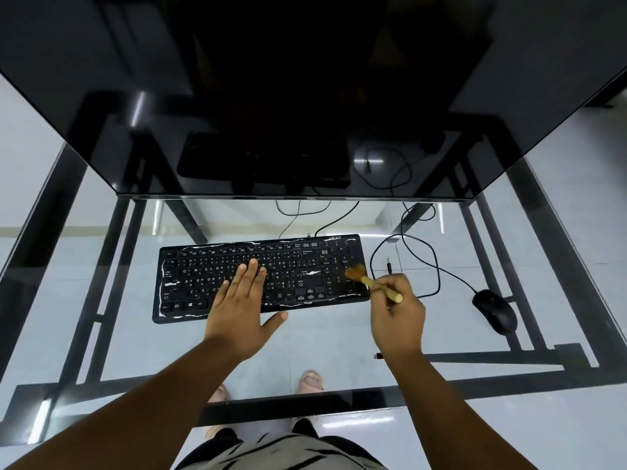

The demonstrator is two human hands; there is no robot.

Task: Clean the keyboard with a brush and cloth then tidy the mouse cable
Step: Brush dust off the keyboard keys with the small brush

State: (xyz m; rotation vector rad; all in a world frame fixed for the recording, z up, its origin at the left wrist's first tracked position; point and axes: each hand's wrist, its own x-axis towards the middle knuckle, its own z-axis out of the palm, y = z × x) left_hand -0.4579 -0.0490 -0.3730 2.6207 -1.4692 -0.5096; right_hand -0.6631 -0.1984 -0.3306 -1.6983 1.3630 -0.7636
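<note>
1. Black plastic keyboard (pixel 261 278), streaked with white residue along its edges, lies flat at the centre of the frame on a clear glass desk (pixel 322 337) with a dark metal frame.
2. The left hand (pixel 242 305) lies flat on the middle keys, fingers straight and thumb spread, holding nothing; it likely pins the board so it does not slide under the brushing.
3. The right hand (pixel 397 317), lower right of the keyboard, has its fingers curled round the pale wooden handle of a small brown-bristled brush (pixel 371 283). The bristles touch the number-pad end, angled low, probably to sweep between keys.
4. A black corded mouse (pixel 493 310) sits at the right of the frame, well apart from the keyboard; its thin black cable (pixel 437 266) loops loosely between them, not yet tidied.
5. No cloth is visible.
6. A dark glossy monitor (pixel 305 96) fills the upper frame.
</note>
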